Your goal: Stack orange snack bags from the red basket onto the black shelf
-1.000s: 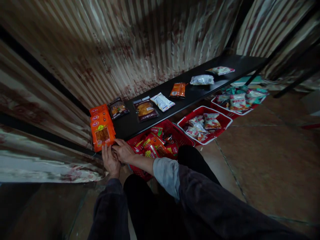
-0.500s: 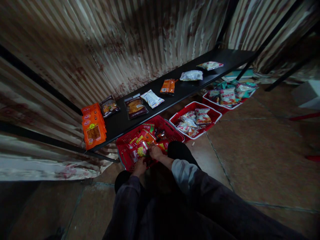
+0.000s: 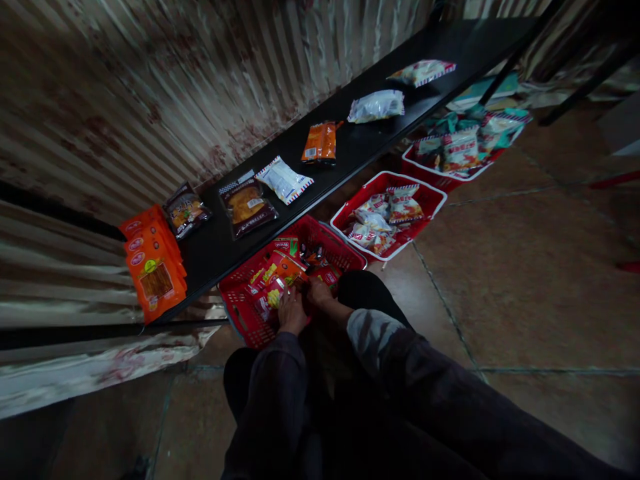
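Both hands are inside a red plastic basket (image 3: 240, 312) of snack packets on the floor, between my knees and the shelf. My left hand (image 3: 291, 312) rests with outstretched fingers against a red snack packet (image 3: 274, 297) with a yellow picture. Just to its right, my right hand (image 3: 321, 293) has its fingers closed at the edge of an orange snack packet (image 3: 293, 270); the fingertips are partly hidden. A packet with a green patch (image 3: 286, 245) and small dark packets (image 3: 311, 253) lie farther back in the basket.
A black shelf (image 3: 200, 263) bears orange packets (image 3: 155, 280) stacked at its left end and several packets in a row, including a brown one (image 3: 247, 205). Two more baskets, a white-rimmed red one (image 3: 435, 213) and another behind it (image 3: 407, 160), hold snack packets.
My left hand has moved up and right, from the basket's near edge onto the red packet, beside my right hand. The view has shifted, so the shelf appears higher and farther left.
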The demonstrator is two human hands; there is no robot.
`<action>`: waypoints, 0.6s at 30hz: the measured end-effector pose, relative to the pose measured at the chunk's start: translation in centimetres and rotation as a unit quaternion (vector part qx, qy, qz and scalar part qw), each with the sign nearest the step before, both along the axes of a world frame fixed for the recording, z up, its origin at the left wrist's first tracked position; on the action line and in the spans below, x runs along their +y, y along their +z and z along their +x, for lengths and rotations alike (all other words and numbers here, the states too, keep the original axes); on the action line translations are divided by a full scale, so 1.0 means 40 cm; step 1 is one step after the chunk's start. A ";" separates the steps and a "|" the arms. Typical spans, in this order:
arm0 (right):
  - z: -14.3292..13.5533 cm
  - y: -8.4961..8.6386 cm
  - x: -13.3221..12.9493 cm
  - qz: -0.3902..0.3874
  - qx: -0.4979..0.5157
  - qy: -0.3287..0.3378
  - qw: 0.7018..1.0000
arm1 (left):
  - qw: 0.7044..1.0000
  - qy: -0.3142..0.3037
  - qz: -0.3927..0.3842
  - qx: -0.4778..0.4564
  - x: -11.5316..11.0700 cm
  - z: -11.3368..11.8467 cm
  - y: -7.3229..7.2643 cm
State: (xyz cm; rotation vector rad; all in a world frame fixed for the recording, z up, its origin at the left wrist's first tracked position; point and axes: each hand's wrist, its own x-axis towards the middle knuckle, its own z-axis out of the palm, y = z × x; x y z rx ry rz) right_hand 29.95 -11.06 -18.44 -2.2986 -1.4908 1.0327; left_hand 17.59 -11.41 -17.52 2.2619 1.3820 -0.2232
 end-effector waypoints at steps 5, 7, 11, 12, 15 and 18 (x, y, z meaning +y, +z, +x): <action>0.001 -0.046 0.020 0.028 0.021 -0.004 0.999 | 0.997 -0.041 0.018 0.060 0.028 0.032 -0.029; 0.000 -0.062 0.031 0.034 0.027 -0.006 0.999 | 0.996 -0.020 0.033 0.074 0.029 0.010 -0.044; -0.006 -0.087 0.053 0.028 0.006 0.007 1.000 | 0.992 0.101 0.023 0.066 0.015 -0.097 -0.072; -0.010 -0.092 0.058 0.025 -0.001 0.009 1.000 | 0.987 0.150 -0.003 0.059 0.011 -0.128 -0.080; -0.027 -0.106 0.064 -0.001 -0.004 0.035 0.999 | 0.962 0.253 -0.088 0.055 0.011 -0.200 -0.110; -0.048 -0.114 0.061 -0.038 0.017 0.144 0.989 | 0.941 0.312 -0.123 0.048 0.021 -0.223 -0.155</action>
